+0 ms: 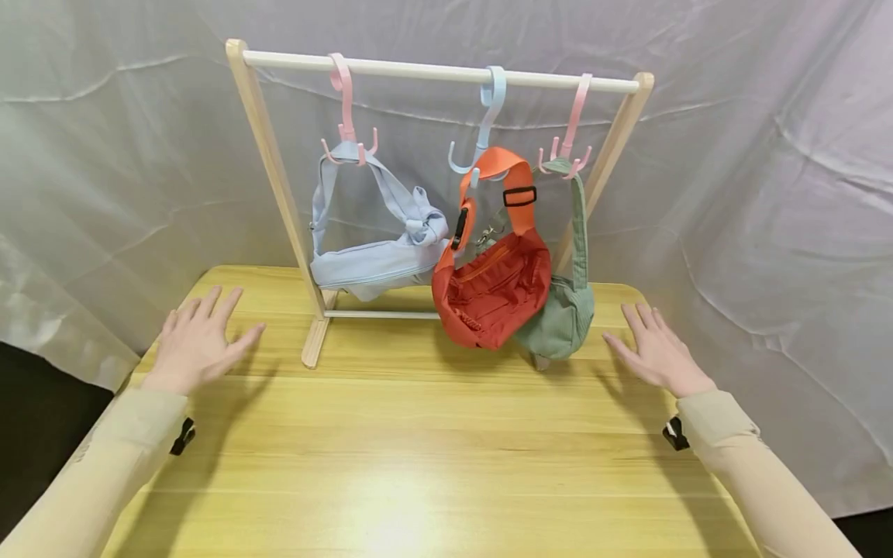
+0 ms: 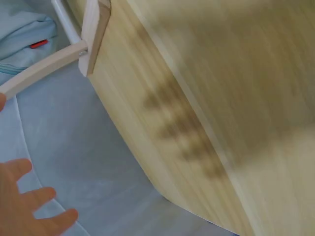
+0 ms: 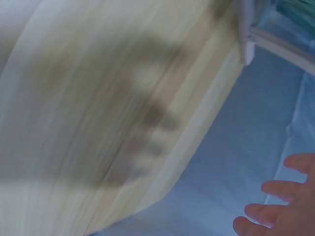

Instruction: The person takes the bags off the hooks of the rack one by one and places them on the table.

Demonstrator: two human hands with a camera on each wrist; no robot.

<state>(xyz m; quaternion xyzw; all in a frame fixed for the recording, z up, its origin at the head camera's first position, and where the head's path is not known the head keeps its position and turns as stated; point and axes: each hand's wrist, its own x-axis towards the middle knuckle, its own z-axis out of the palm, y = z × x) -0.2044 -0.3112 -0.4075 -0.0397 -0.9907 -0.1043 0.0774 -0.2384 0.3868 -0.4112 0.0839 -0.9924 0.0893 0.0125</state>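
Observation:
My left hand (image 1: pixel 198 341) hovers over the left side of the table with its fingers spread, holding nothing. On the far right my right hand (image 1: pixel 656 349) is held out the same way, fingers straight, nearest to the green bag (image 1: pixel 563 318). Between them a rack (image 1: pixel 279 170) carries three bags. A light blue bag (image 1: pixel 370 263) with a knotted strap hangs at the left from a pink hook (image 1: pixel 345 101). An orange-red bag (image 1: pixel 491 294), its top gaping, hangs from a blue hook (image 1: pixel 491 101) and partly covers the green bag, which hangs from another pink hook (image 1: pixel 575 116).
The rack stands toward the back of a wooden table (image 1: pixel 418 434), with a low white crossbar (image 1: pixel 384 315) between its feet. Grey curtain cloth (image 1: pixel 125 155) hangs behind and at the sides. In the left wrist view, the hand's shadow (image 2: pixel 182 128) falls on the wood.

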